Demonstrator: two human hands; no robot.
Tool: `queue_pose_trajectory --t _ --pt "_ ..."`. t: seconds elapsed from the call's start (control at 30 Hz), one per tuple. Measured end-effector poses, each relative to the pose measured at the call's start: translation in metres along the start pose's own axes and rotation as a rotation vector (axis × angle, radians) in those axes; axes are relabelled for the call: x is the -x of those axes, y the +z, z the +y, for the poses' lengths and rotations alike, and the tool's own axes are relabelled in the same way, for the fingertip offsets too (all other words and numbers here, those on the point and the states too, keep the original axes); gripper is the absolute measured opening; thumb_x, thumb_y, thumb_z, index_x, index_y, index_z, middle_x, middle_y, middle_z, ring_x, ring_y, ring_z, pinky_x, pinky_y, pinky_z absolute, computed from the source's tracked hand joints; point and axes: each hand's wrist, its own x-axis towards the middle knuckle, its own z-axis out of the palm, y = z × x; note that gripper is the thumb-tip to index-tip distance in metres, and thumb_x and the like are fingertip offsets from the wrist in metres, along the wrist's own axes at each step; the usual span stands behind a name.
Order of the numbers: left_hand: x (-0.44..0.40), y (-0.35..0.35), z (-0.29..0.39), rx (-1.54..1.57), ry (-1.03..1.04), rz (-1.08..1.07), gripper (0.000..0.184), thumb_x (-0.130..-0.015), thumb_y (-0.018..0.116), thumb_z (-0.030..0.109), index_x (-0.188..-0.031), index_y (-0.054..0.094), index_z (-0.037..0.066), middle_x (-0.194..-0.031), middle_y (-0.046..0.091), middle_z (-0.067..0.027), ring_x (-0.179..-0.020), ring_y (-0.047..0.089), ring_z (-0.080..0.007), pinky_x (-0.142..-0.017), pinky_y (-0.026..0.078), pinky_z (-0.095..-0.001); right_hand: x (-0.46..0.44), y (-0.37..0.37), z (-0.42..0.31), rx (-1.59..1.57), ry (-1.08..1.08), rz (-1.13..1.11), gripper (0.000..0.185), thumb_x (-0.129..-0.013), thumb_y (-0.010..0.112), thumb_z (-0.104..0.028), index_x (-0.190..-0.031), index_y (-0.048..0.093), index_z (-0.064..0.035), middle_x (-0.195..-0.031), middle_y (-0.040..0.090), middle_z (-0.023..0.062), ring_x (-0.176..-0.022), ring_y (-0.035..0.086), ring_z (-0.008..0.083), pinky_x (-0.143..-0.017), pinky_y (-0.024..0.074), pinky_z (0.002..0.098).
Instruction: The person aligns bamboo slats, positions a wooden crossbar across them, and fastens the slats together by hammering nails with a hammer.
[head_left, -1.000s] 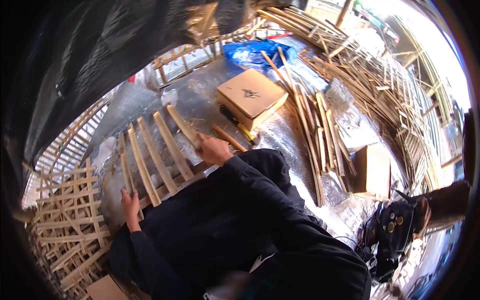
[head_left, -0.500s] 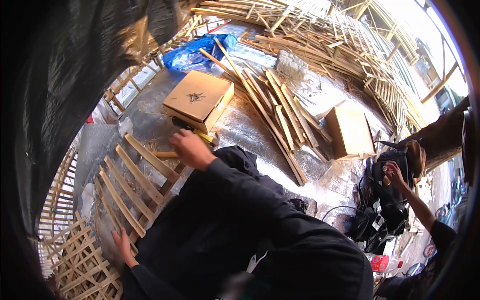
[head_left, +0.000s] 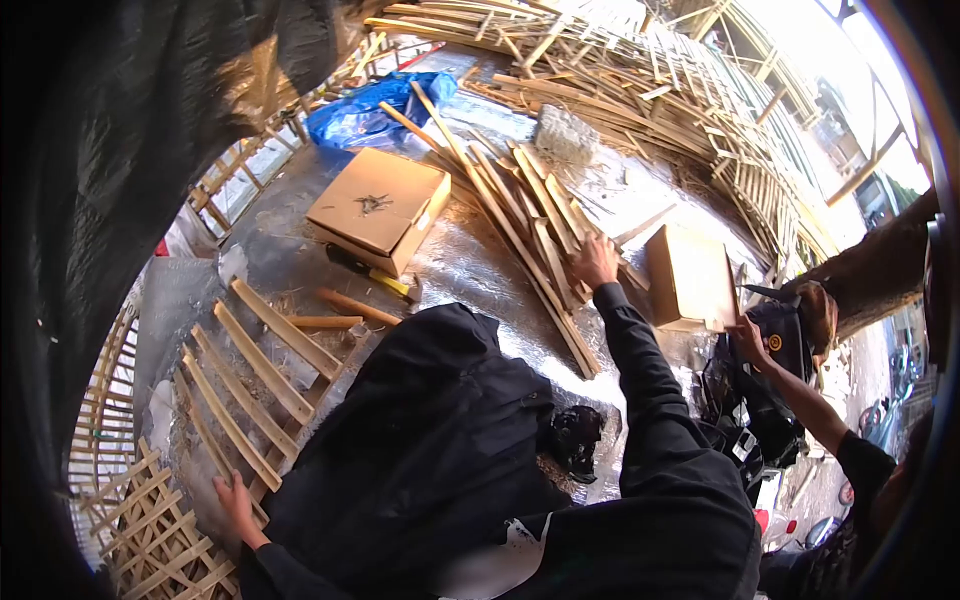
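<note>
My left hand (head_left: 237,508) is closed on the end slat of a bamboo slat frame (head_left: 262,362), near its lower end. The frame has several split slats fixed side by side to a rail. My right hand (head_left: 597,262) reaches onto a pile of loose bamboo strips (head_left: 535,215), its fingers stretched down and touching them; I see no strip gripped. Left of my dark-clothed leg lies a short wooden stick (head_left: 362,306). A hammer with yellow on its handle (head_left: 388,282) rests against a cardboard box (head_left: 375,200) with small nails (head_left: 372,204) on top.
A second cardboard box (head_left: 690,278) stands right of the strips. Another person's hand (head_left: 748,340) is beside it, near black bags (head_left: 770,400). A concrete block (head_left: 565,135), a blue plastic sheet (head_left: 375,110) and stacked bamboo (head_left: 650,110) lie behind. Woven lattice (head_left: 160,530) is at lower left.
My right hand has moved right, from beside the hammer to the loose strips. The short wooden stick now shows. The other person's hand has moved left and down to the second box.
</note>
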Motion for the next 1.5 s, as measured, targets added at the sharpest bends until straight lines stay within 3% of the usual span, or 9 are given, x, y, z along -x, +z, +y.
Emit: queue_pose_trajectory --t 0.33,0.53,0.7,0.8,0.9,1.1,1.23,1.37,1.5 --pt "0.029 -0.016 0.044 -0.112 -0.040 0.009 0.062 -0.097 0.063 0.045 -0.134 0.048 -0.001 -0.135 0.057 -0.0332 -0.127 0.053 -0.0506 -0.104 0.043 -0.0526 -0.022 0.027 0.031 -0.015 0.039 0.042 0.068 -0.081 0.084 -0.037 -0.125 0.056 0.0065 -0.122 0.061 0.0321 -0.122 0.056 0.0461 -0.102 0.0472 0.0553" --pt "0.035 -0.024 0.059 -0.011 0.009 -0.024 0.051 -0.095 0.068 0.038 -0.124 0.053 -0.002 -0.123 0.064 -0.0334 -0.118 0.058 -0.0520 -0.096 0.048 -0.0541 -0.053 0.043 0.048 -0.187 -0.006 -0.059 0.029 -0.072 0.063 -0.017 -0.079 0.063 0.0107 -0.092 0.067 0.0367 -0.095 0.067 0.0501 -0.088 0.0516 0.0543" --pt "0.037 -0.025 0.065 0.026 0.031 0.000 0.045 -0.095 0.069 0.033 -0.119 0.053 -0.002 -0.113 0.067 -0.0322 -0.111 0.061 -0.0522 -0.091 0.050 -0.0552 -0.049 0.024 0.050 -0.497 0.118 -0.005 0.049 -0.086 0.059 -0.036 -0.058 0.065 0.0039 -0.053 0.065 0.0140 -0.062 0.067 0.0310 -0.073 0.0545 0.0409" --pt "0.041 -0.022 0.066 0.037 0.090 0.071 0.041 -0.094 0.070 0.031 -0.114 0.053 -0.001 -0.107 0.068 -0.0322 -0.107 0.063 -0.0518 -0.088 0.051 -0.0547 -0.043 0.045 0.049 -0.288 -0.018 0.406 0.048 -0.092 0.061 -0.043 -0.084 0.065 0.0037 -0.065 0.067 0.0177 -0.066 0.064 0.0374 -0.070 0.0510 0.0481" --pt "0.038 -0.015 0.059 0.016 0.165 0.169 0.040 -0.093 0.072 0.028 -0.112 0.054 -0.002 -0.106 0.066 -0.0319 -0.104 0.063 -0.0507 -0.085 0.051 -0.0541 -0.025 0.011 -0.001 -0.499 -0.084 0.312 0.038 -0.093 0.069 -0.029 -0.106 0.056 0.0041 -0.092 0.066 0.0287 -0.084 0.063 0.0474 -0.077 0.0497 0.0529" --pt "0.043 -0.038 0.085 0.085 0.224 0.419 0.020 -0.091 0.072 0.016 -0.096 0.062 -0.001 -0.087 0.065 -0.0209 -0.082 0.063 -0.0402 -0.072 0.048 -0.0482 0.052 -0.039 -0.172 -1.049 -0.363 -0.003 0.022 -0.087 0.069 -0.004 -0.107 0.063 0.0012 -0.091 0.067 0.0092 -0.085 0.063 0.0190 -0.080 0.0503 0.0330" --pt "0.042 -0.046 0.089 0.227 0.089 0.385 0.047 -0.100 0.067 0.028 -0.066 0.059 -0.003 -0.065 0.060 -0.0146 -0.059 0.061 -0.0308 -0.058 0.044 -0.0414 0.115 -0.045 -0.286 -1.260 -0.525 -0.379 0.017 -0.090 0.071 -0.006 -0.103 0.065 0.0013 -0.091 0.064 0.0055 -0.082 0.055 0.0147 -0.075 0.0463 0.0295" --pt "0.031 -0.027 0.078 0.605 0.173 0.307 0.023 -0.099 0.069 0.019 -0.089 0.062 -0.001 -0.077 0.063 -0.0109 -0.068 0.066 -0.0207 -0.059 0.047 -0.0343 0.168 -0.029 -0.369 -0.933 -0.839 -0.379 0.037 -0.085 0.076 -0.026 -0.111 0.065 -0.0008 -0.097 0.070 0.0214 -0.092 0.068 0.0384 -0.082 0.0522 0.0411" --pt "0.044 -0.035 0.109 0.532 0.330 0.279 0.027 -0.092 0.073 0.005 -0.114 0.057 0.003 -0.096 0.065 -0.0103 -0.087 0.068 -0.0190 -0.069 0.056 -0.0328 0.223 -0.026 -0.432 -0.790 -1.027 -0.374 0.041 -0.086 0.077 -0.034 -0.109 0.066 -0.0018 -0.094 0.073 0.0225 -0.092 0.070 0.0430 -0.078 0.0535 0.0479"
